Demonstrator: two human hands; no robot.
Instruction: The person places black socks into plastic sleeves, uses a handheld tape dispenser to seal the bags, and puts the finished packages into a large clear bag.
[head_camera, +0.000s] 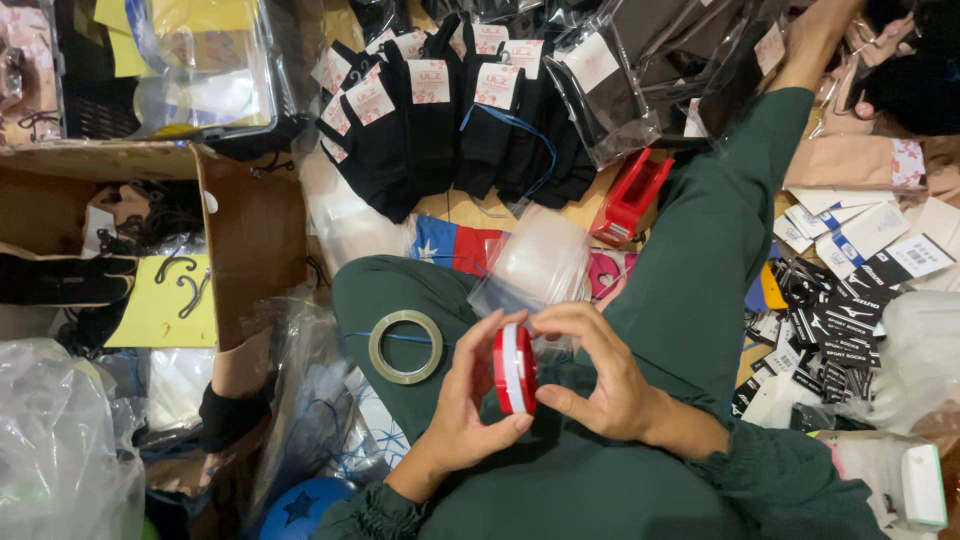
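Both my hands hold a small red and white round spool (514, 368) over my lap. My left hand (467, 405) grips it from the left and below. My right hand (597, 375) grips it from the right, fingers curled over its top edge. A roll of clear tape (405, 347) rests on my green-clad left knee, just left of my hands. A stack of clear plastic bags (530, 262) lies beyond the spool. A red tape dispenser (630, 196) sits farther back by my right leg.
Bundles of black socks (440, 110) with paper labels lie in a row ahead. An open cardboard box (150, 240) holds hangers and socks at left. Loose black labels (830, 320) and beige socks (850, 160) pile at right. Crumpled plastic bags (60, 440) fill the lower left.
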